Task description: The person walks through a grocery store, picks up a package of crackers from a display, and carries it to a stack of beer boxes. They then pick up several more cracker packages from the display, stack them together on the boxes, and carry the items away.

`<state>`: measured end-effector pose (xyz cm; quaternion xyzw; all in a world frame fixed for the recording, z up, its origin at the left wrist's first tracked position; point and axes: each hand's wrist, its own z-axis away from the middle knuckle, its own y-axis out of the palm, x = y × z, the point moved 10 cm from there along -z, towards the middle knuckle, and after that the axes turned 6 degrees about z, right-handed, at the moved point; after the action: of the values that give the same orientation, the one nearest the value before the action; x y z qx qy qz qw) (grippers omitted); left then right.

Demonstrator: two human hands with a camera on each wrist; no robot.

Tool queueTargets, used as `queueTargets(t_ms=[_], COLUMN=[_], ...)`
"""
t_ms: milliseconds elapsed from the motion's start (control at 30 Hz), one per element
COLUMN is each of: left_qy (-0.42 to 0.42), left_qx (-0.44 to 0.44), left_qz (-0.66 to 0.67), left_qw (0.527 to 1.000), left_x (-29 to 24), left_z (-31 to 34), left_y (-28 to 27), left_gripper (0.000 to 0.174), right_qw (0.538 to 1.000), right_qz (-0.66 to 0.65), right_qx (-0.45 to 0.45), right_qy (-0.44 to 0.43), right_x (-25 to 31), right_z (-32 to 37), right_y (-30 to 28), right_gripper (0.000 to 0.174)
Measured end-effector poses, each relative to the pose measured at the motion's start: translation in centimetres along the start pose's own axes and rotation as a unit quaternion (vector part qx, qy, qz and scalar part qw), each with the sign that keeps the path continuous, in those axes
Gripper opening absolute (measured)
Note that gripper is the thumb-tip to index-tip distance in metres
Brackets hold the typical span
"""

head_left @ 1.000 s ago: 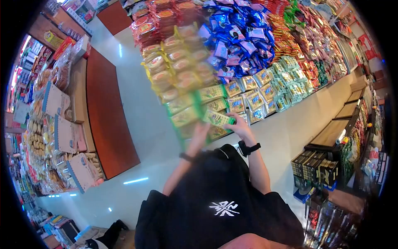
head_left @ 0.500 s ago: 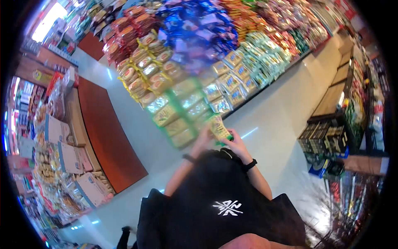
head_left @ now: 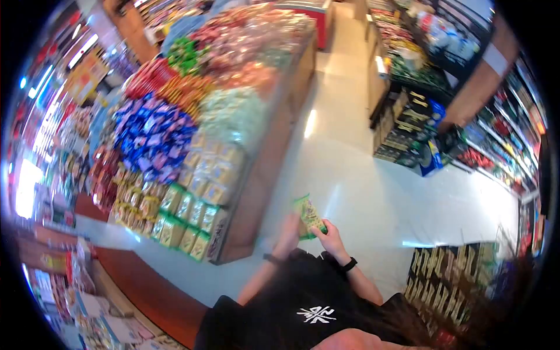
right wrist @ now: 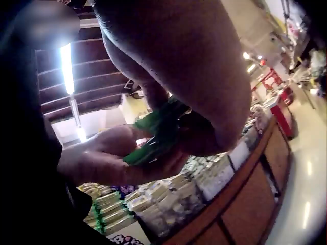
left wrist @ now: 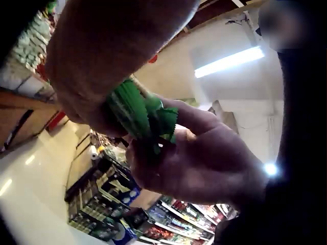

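A cream snack packet (head_left: 310, 217) with green ends is held between my two hands, in front of my torso and over the floor. My right hand (head_left: 331, 240) pinches it by its lower right part. From the other side my left hand (head_left: 287, 236), blurred in the head view, grips it too. The left wrist view shows crinkled green wrapper ends (left wrist: 163, 120) between the fingers of both hands. Seen from the right wrist, the left hand (right wrist: 112, 155) has its fingers round the green wrapper (right wrist: 163, 122), and the palm side of the near hand hides part of it.
To the left stands a display counter (head_left: 256, 198) heaped with packaged snacks, among them rows of similar green-edged packets (head_left: 181, 224) at its near corner. Black cartons (head_left: 402, 125) are stacked across the aisle. More boxes (head_left: 449, 268) stand at lower right. Pale shiny floor (head_left: 350, 181) lies between.
The view has swung right, so the counter now lies to my left and the aisle ahead. Both hands and the packet have come away from the counter's corner, closer to my body.
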<state>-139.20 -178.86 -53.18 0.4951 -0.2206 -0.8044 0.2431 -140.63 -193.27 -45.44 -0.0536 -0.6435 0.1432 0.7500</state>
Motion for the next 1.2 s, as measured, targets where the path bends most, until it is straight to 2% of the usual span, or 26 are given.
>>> queueTargets(t_ms=[133, 200, 333, 433, 500, 533, 600, 667, 833, 967, 1067, 1133, 1200], left_qy=[-0.077, -0.089, -0.127, -0.167, -0.189, -0.203, -0.250, -0.266, -0.278, -0.300, -0.342, -0.368, -0.356], left_qx=[0.105, 0.113, 0.152, 0.202, 0.258, 0.281, 0.303, 0.330, 0.416, 0.461, 0.481, 0.470, 0.489], left_qz=[0.026, -0.046, -0.155, -0.268, -0.254, -0.247, -0.264, -0.274, -0.295, -0.344, -0.367, -0.380, -0.416], left_qw=[0.991, 0.989, 0.968, 0.927, 0.913, 0.905, 0.881, 0.863, 0.814, 0.761, 0.719, 0.706, 0.678], left_x=[6.1, 8.9, 17.8, 20.2, 21.7, 22.7, 25.6, 28.1, 32.8, 37.8, 41.1, 44.5, 45.3], left_z=[1.7, 2.9, 3.2, 4.8, 6.2, 6.9, 7.6, 7.9, 10.3, 11.0, 12.4, 12.5, 13.0], left_y=[9.9, 13.9, 16.8, 20.0, 23.5, 24.7, 25.5, 27.1, 34.0, 39.2, 43.4, 46.1, 49.5], left_gripper=[0.039, 0.035, 0.033, 0.036, 0.036, 0.036, 0.035, 0.034, 0.038, 0.038, 0.040, 0.043, 0.043], right_qw=[0.993, 0.988, 0.968, 0.948, 0.934, 0.922, 0.906, 0.883, 0.853, 0.820, 0.802, 0.775, 0.756], right_qz=[-0.051, -0.050, -0.075, -0.065, -0.052, -0.119, -0.145, -0.211, -0.106, -0.079, -0.059, -0.100, -0.147], right_qx=[-0.105, -0.143, -0.234, -0.293, -0.319, -0.327, -0.351, -0.371, -0.468, -0.538, -0.545, -0.588, -0.608], right_qy=[0.017, 0.021, 0.055, 0.105, 0.150, 0.171, 0.190, 0.197, 0.206, 0.179, 0.237, 0.208, 0.195], right_x=[-3.5, -4.0, -9.2, -11.5, -11.9, -10.9, -12.0, -11.3, -15.6, -15.3, -16.6, -16.8, -16.0], right_z=[5.2, 8.2, 14.2, 18.5, 21.0, 22.4, 24.4, 26.3, 30.3, 32.5, 34.3, 35.6, 36.3], right_y=[-8.8, -13.0, -18.9, -21.5, -22.8, -23.6, -24.5, -26.3, -30.4, -35.8, -39.1, -42.3, -45.5], right_gripper=[0.031, 0.030, 0.030, 0.032, 0.035, 0.038, 0.040, 0.043, 0.044, 0.043, 0.043, 0.043, 0.043])
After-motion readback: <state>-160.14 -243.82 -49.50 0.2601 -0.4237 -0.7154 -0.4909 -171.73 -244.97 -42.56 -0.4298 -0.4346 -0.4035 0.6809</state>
